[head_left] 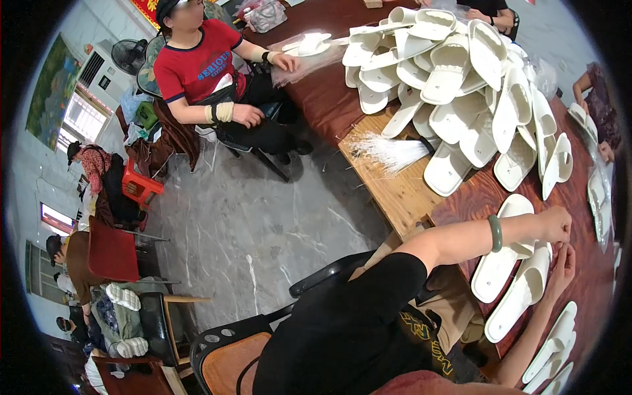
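Observation:
My left hand (556,225), with a green bangle (496,233) on its wrist, is closed with the fingers curled in, above the table's edge. Just below it my right hand (564,264) has its fingers pressed together, the tips close to the left hand. Whatever they pinch between them is too small to make out. Under my left forearm lies a white slipper (494,271), partly covered by the arm. Beside it, nearer my right forearm, rests a second white slipper (520,299).
A big heap of white slippers (454,122) covers the table ahead. A bundle of thin white plastic strands (395,153) lies at its left edge. More slippers (553,349) sit at the lower right. A co-worker in red (201,72) sits across to the left; chairs (230,355) stand around.

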The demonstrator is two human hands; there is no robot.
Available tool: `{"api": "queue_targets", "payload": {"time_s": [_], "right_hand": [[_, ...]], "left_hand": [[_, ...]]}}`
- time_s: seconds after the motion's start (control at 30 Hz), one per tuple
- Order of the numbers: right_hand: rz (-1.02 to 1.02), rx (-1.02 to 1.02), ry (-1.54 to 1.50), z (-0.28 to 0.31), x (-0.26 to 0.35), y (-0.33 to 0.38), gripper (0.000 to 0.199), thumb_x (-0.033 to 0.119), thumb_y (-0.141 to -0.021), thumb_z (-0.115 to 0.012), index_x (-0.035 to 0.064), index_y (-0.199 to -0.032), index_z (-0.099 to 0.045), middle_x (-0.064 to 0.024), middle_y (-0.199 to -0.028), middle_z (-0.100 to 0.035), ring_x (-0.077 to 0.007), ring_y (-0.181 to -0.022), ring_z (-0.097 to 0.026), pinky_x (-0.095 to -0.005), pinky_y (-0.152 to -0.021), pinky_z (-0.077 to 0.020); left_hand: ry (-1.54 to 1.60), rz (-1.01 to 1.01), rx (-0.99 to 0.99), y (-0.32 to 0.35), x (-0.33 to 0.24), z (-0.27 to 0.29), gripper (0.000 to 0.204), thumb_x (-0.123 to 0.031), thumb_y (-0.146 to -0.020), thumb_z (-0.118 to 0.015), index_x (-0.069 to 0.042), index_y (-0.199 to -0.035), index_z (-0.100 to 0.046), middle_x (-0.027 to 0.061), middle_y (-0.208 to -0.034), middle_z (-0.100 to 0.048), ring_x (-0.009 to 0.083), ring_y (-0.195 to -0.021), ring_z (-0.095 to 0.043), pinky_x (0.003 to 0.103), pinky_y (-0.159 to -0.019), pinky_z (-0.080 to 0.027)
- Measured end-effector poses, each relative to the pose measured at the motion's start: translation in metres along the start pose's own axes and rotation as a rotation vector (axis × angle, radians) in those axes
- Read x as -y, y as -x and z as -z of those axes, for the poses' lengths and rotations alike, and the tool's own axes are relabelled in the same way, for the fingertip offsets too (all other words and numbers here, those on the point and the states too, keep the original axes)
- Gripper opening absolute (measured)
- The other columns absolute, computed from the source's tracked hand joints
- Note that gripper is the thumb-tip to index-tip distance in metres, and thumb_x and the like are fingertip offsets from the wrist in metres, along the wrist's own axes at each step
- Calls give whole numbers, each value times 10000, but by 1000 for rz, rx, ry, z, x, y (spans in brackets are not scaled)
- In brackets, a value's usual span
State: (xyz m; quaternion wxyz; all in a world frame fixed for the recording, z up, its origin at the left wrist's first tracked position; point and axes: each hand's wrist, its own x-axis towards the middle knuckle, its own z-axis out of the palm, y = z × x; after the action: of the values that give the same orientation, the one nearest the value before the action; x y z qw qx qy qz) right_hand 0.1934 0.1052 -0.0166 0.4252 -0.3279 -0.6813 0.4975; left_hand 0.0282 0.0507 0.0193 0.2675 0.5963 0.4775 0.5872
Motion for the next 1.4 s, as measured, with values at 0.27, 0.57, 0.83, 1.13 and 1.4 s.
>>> {"api": "queue_targets", "payload": {"time_s": [0.27, 0.57, 0.83, 1.13, 1.4], "right_hand": [[32, -5, 57, -6, 9, 4, 167, 223, -928, -549, 70, -932, -614, 68, -660, -466, 7, -536, -336, -154, -460, -223], [39, -18, 68, -6, 10, 6, 162, 220, -932, -542, 71, -937, -607, 78, -669, -473, 19, -532, -341, -150, -447, -217], [18, -15, 13, -5, 7, 4, 159, 217, -928, -552, 67, -940, -603, 75, -670, -476, 18, -532, -346, -150, -445, -217], [-1, -22, -6, -5, 7, 5, 159, 212, -925, -561, 65, -955, -612, 70, -668, -475, 12, -532, -350, -151, -449, -226], [36, 11, 10, -3, 6, 4, 162, 214, -924, -561, 65, -954, -617, 71, -658, -472, 13, -527, -349, -151, -447, -222]], "left_hand": [[-20, -33, 23, 1, -3, 3, 111, -39, -720, -633, 71, -727, -636, 154, -670, -660, 208, -626, -669, 297, -588, -524], [9, 0, 32, 2, -3, 3, 101, -24, -715, -625, 73, -741, -641, 156, -673, -660, 210, -635, -669, 298, -600, -526], [-35, 11, 47, -1, 2, 1, 117, -47, -706, -630, 68, -722, -643, 162, -692, -663, 219, -647, -672, 300, -603, -527], [-25, 23, 54, 0, 2, 1, 115, -48, -707, -638, 65, -727, -645, 159, -712, -667, 209, -650, -677, 294, -612, -533], [12, 18, 21, 0, 3, 1, 115, -58, -695, -633, 51, -717, -662, 144, -658, -664, 208, -615, -672, 297, -599, -529]]}}
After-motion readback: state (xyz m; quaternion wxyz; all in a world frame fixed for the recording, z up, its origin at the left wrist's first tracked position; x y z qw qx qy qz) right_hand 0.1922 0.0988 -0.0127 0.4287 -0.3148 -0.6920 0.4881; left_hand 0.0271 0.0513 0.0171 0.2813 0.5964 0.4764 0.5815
